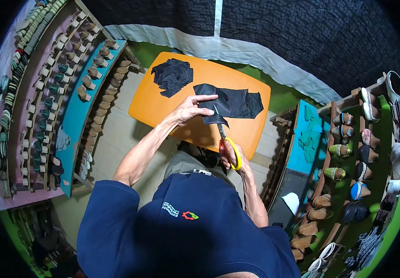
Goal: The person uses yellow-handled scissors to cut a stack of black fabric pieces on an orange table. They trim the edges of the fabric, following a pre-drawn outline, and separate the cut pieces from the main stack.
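Note:
My right hand [232, 156] grips a pair of scissors [223, 134] with yellow handles, its fingers wrapped round the loops. The blades point away from me and reach into a piece of black sheet material [211, 109]. At the left edge of that piece, my left hand [191, 110] pinches it between thumb and fingers. More black material [244, 104] lies to the right, flat on the orange table [144, 104]. Toward the table's far left sits a heap of black cut pieces [173, 76].
A blue shelf [77, 120] with rows of shoe lasts [88, 83] stands on the left. On the right, another blue surface [307, 132] holds green scraps, beside racks of shoes [341, 150]. Behind the table hangs a dark patterned curtain [297, 41] with a white border.

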Demonstrator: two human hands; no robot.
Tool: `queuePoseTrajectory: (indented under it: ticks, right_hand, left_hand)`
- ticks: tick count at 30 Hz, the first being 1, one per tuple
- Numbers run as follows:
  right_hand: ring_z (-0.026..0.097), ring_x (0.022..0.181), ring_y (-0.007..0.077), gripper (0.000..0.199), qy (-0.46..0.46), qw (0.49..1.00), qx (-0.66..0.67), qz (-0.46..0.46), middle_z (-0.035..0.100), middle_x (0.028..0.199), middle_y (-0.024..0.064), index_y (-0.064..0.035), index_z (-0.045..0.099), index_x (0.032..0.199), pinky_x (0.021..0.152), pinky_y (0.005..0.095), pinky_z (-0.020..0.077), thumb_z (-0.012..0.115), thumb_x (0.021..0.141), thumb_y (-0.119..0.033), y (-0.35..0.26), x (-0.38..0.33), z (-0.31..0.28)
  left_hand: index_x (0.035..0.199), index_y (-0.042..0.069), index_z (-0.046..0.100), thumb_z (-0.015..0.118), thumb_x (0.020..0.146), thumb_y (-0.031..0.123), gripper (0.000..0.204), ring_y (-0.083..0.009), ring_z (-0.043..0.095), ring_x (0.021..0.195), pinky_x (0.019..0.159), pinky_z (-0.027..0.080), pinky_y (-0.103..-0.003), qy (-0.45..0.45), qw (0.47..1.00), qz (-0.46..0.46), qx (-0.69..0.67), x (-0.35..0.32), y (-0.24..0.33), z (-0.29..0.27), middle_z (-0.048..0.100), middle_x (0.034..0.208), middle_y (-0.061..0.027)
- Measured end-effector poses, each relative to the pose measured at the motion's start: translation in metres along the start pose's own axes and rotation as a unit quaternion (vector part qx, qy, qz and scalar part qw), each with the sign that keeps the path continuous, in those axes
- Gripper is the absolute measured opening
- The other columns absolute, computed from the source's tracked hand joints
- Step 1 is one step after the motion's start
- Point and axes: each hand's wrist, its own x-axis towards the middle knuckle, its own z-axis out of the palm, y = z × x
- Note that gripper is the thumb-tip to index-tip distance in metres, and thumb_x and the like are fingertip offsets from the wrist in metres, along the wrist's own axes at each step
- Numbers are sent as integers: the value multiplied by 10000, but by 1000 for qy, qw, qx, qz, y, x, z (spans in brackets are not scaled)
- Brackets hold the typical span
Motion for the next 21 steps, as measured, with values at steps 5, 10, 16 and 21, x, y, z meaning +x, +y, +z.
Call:
queuePoseTrajectory:
  ticks: [5,10,16,21]
  right_hand:
    - [380,441,83,528,1,1000,3,12,406,572,-25,-89,511,815,396,260,337,531,967,-594,-4,0,0]
    - [381,417,83,535,20,1000,-10,10,408,553,-26,-99,502,770,378,263,334,540,962,-598,-1,0,-1]
    - [404,384,83,554,44,997,-53,-31,414,503,-28,-119,469,674,360,259,339,567,951,-588,-3,-3,3]
    - [398,368,83,523,47,996,-68,-40,403,480,-34,-121,476,668,359,255,334,606,949,-544,3,-1,3]
  left_hand:
    - [1417,20,511,743,809,-14,652,-135,656,1040,980,502,-275,1,1000,6,-1,-2,0,6,682,1195,-93]
    - [1433,19,489,744,818,-12,666,-116,654,1011,956,509,-258,24,998,17,49,1,-11,2,691,1168,-90]
    - [1432,27,494,751,824,-2,661,-92,661,948,911,524,-234,36,998,24,44,-1,-14,5,708,1112,-85]
    - [1424,26,502,751,822,-11,652,-113,670,960,922,536,-260,60,996,25,-59,-3,-7,13,702,1132,-91]
